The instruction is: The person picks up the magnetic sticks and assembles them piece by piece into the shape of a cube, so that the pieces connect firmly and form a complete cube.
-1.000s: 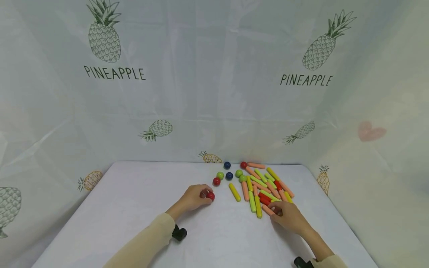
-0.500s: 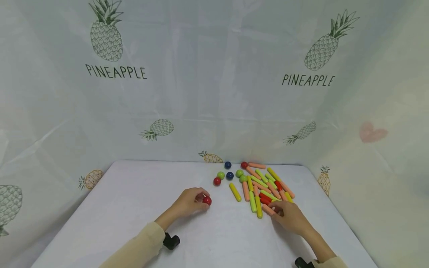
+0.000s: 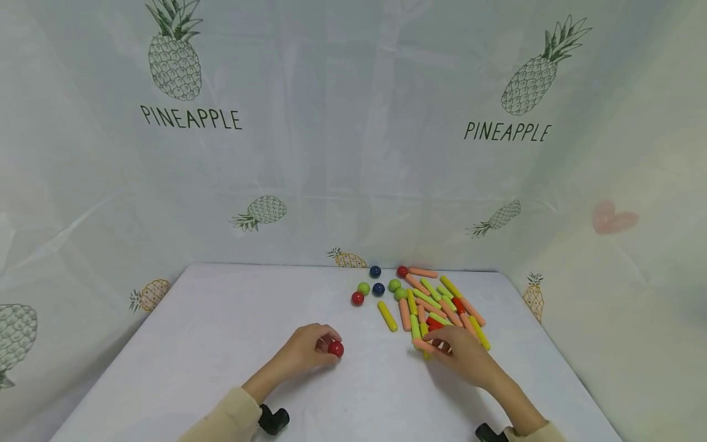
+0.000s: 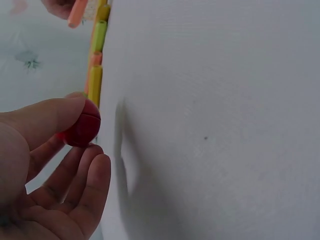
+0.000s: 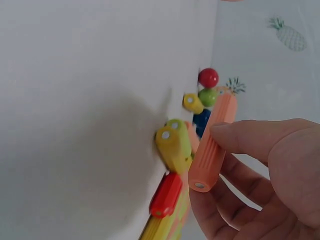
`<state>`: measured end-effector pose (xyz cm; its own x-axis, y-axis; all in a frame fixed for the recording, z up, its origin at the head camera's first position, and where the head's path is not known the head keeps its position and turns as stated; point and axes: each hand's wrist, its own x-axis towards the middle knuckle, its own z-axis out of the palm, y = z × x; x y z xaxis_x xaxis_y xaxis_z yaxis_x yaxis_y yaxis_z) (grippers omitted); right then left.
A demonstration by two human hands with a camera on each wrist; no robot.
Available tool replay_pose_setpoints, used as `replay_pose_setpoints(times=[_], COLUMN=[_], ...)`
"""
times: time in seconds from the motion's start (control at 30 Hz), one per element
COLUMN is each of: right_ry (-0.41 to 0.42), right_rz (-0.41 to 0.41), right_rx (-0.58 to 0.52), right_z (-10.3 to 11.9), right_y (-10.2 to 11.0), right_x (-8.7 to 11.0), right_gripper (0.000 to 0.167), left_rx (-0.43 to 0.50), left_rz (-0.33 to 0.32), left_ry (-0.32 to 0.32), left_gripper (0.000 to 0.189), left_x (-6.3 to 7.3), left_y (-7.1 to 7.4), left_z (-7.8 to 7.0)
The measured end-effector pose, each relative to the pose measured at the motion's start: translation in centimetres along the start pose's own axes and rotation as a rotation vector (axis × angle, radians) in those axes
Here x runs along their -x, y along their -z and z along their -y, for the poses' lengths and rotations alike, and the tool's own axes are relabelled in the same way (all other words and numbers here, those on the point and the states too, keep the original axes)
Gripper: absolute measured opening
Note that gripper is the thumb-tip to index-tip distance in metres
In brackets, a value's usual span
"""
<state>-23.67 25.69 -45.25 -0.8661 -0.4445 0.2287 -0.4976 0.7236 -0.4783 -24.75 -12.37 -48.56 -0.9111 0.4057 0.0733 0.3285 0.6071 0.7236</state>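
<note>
In the head view my left hand (image 3: 306, 351) is over the near middle of the table, pinching a red ball (image 3: 336, 349) between thumb and fingertips. A seam line runs round this ball (image 4: 82, 129) in the left wrist view. Further right, my right hand (image 3: 466, 356) holds a salmon-orange ribbed stick (image 5: 215, 145) with its thumb and fingers. A small metal-coloured disc shows in the stick's end. This stick is lifted above the near edge of a spread of similar sticks in salmon, yellow, lime and red, and partly covers a yellow stick (image 3: 424, 331).
A lone yellow stick (image 3: 387, 316) lies left of the spread. Behind it are a red ball (image 3: 357, 298), a green ball (image 3: 363, 288), a dark blue ball (image 3: 378, 289) and several more balls. The white table (image 3: 232, 301) meets a pineapple-printed curtain (image 3: 353, 153) at the back.
My left hand has drawn the red ball nearer and slightly left, away from the other balls. The right hand has picked up the salmon stick from the spread's near edge and moved left.
</note>
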Motion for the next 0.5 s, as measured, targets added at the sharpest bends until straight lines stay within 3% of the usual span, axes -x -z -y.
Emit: replay_pose_setpoints(times=[0.13,0.5], right_ry=[0.045,-0.002], right_rz=[0.008,0.114], right_rx=[-0.009,-0.07], right_z=[1.2,3.7], right_y=[-0.4,-3.5], right_x=[-0.3,-1.4], right_gripper=[0.021,0.021], left_rx=[0.035,0.067], left_rz=[0.013,0.009], left_ry=[0.014,0.007], left_gripper=[0.033,0.032], left_x=[0.5,1.3], left_y=[-0.3,-0.8], left_z=[0.1,-0.1])
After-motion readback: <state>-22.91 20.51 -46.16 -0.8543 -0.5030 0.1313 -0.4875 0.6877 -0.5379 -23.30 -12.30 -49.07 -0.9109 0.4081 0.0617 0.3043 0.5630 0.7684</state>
